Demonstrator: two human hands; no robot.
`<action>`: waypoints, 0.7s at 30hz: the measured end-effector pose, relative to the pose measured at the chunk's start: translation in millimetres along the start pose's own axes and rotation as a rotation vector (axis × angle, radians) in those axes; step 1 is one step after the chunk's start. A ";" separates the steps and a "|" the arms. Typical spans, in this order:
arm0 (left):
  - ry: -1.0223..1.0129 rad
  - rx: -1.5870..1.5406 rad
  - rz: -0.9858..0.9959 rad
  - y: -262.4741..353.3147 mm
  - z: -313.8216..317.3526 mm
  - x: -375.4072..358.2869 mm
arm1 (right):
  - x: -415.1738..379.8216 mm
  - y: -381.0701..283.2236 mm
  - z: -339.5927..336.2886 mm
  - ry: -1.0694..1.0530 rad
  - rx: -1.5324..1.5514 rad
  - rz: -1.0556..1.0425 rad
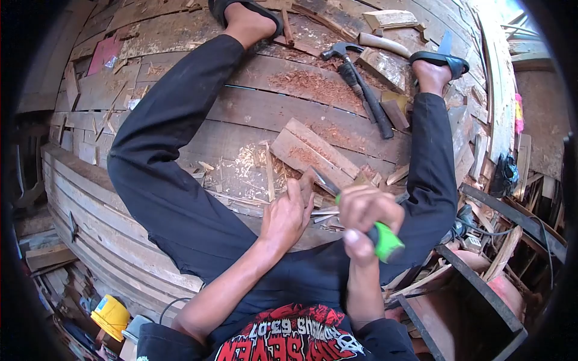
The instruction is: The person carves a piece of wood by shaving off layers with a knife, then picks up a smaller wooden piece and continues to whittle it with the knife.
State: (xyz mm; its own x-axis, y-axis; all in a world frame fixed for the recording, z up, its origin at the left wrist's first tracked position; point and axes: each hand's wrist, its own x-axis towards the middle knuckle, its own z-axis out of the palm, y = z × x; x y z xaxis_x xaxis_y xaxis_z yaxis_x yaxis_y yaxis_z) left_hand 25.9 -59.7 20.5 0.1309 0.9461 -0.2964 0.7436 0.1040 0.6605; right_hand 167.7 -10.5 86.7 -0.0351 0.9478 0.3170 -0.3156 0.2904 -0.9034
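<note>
My left hand (pixel 286 216) is closed around a small brown piece of wood (pixel 307 180), whose upper end sticks out past the fingers. My right hand (pixel 367 219) grips a chisel by its bright green and black handle (pixel 387 242). The chisel's metal blade (pixel 326 183) points up and left, its tip at the small wood piece; whether it touches cannot be made out. Just beyond both hands lies a flat wooden board (pixel 310 147) with reddish shavings on it. Part of the right hand is slightly blurred.
A claw hammer (pixel 364 87) with a dark handle lies on the plank floor (pixel 253 102), near wood blocks (pixel 385 69) and reddish shavings. Stacked planks (pixel 102 204) run along the left. A yellow container (pixel 110 316) stands lower left; a dark-edged frame (pixel 475 283) is lower right.
</note>
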 end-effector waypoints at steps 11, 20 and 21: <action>-0.006 0.054 -0.010 0.4 3.0 6.9 | -10.6 7.3 -10.2 -0.002 -0.086 0.064; -0.051 0.024 -0.069 4.0 2.3 1.8 | 21.4 -63.6 -4.5 -0.056 0.088 -0.099; -0.023 0.053 -0.059 6.1 1.9 1.0 | 15.7 -47.7 -5.3 -0.060 0.022 -0.071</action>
State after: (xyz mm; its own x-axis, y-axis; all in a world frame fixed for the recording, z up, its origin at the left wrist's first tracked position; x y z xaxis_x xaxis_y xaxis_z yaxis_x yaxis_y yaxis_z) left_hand 31.8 -58.8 22.8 0.1007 0.9314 -0.3499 0.7843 0.1421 0.6039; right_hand 187.3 -8.8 133.3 -0.0683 0.9152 0.3972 -0.3396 0.3531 -0.8718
